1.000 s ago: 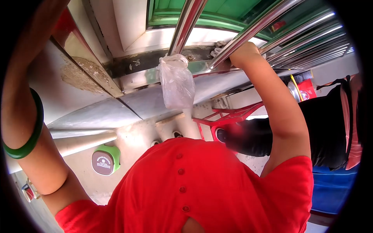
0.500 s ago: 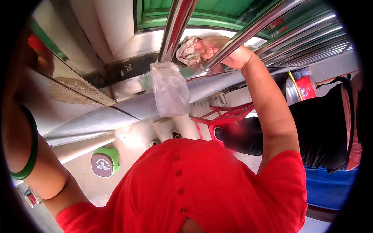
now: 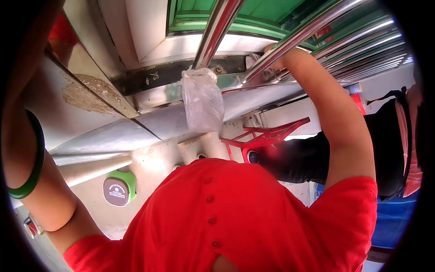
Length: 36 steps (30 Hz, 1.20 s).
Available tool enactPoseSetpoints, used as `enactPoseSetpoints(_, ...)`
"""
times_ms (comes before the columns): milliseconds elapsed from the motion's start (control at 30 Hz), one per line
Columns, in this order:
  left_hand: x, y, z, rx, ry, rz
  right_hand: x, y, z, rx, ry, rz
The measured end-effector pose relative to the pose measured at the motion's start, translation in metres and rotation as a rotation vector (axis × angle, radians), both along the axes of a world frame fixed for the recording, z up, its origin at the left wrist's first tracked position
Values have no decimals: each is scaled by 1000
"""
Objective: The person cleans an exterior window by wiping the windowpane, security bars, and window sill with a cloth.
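My right hand [image 3: 274,58] reaches through the upright metal bars [image 3: 297,38] to the ledge below the green window. A crumpled, dirty pale rag [image 3: 251,61] is at its fingers on the dark, grimy strip of the ledge. One bar crosses in front of the hand and hides most of the fingers. A cloudy plastic bag [image 3: 204,102] hangs at the foot of the nearest bar, left of my hand. My left arm, with a green bangle [image 3: 31,158], rises along the left edge; its hand lies outside the picture.
A green stool [image 3: 118,188] with a brown top stands on the floor at lower left. Right of my feet is a red metal-framed stool or chair [image 3: 263,138]. Another person's dark-clothed leg [image 3: 303,156] reaches in from the right, near a blue container [image 3: 394,217].
My right hand has moved right along the ledge with the rag, passing farther behind the bar. A stretch of dark ledge now shows where the rag was. The view has shifted slightly.
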<state>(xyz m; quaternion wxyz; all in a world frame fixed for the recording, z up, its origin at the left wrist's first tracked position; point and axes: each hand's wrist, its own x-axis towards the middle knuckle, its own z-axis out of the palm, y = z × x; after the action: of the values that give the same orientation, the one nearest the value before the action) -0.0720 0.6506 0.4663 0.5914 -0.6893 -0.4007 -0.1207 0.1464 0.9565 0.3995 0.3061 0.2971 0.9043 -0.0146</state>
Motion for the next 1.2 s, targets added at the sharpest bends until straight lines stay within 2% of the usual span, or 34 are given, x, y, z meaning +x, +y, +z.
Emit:
enactPoseSetpoints(133, 0, -5, -5, 1, 5, 3, 9, 10, -28, 282, -51, 92)
enactPoseSetpoints(200, -1, -4, -5, 7, 10, 3, 11, 10, -29, 164, 89, 17)
enactPoseSetpoints(233, -2, -2, -3, 6, 15, -3, 9, 28, -45, 111, 126, 67)
enactPoseSetpoints(267, -2, 1, -1, 4, 20, -7, 3, 19, -37, -58, 252, 30)
enactPoseSetpoints(333, -1, 5, 2, 0, 38, -22, 13, 36, -57, -518, 460, -227)
enactPoseSetpoints(400, 0, 7, 5, -1, 37, -29, 18, 19, -69, -1161, 879, -631)
enactPoseSetpoints(433, -2, 8, 5, -1, 40, -33, 19, 26, -81, -1231, 879, -549)
enactPoseSetpoints(600, -3, 15, 10, 23, 42, -57, 23, 14, -73, -1264, 820, -619)
enactPoseSetpoints(633, -3, 16, 12, 25, 42, -56, 22, 15, -71, -1183, 785, -665)
enactPoseSetpoints(733, 1, 16, 15, 24, 55, -45, 27, 20, -46, -687, 454, -286)
enactPoseSetpoints(800, 2, 16, 15, 20, 47, -45, 26, 25, -33, -339, 346, -47)
enactPoseSetpoints(867, 4, 16, 14, 13, 44, -51, 21, 34, -42, -84, 199, 52)
enactPoseSetpoints(900, 6, 18, 15, 9, 45, -56, 21, 53, -67, 49, 100, 109)
enactPoseSetpoints(933, 7, 17, 15, 11, 49, -56, 25, 52, -76, 202, 120, 113)
enactPoseSetpoints(1033, 12, 15, 17, 9, 66, -41, 26, 19, -60, 288, 139, 31)
enactPoseSetpoints(1100, 15, 15, 20, 9, 82, -35, 39, 1, -53, 334, 201, 50)
enactPoseSetpoints(1133, 16, 15, 21, 10, 90, -33, 54, -11, -56, 471, 321, 270)
enactPoseSetpoints(1200, 19, 15, 24, 25, 115, -18, 86, -35, -78, 353, 1129, 350)
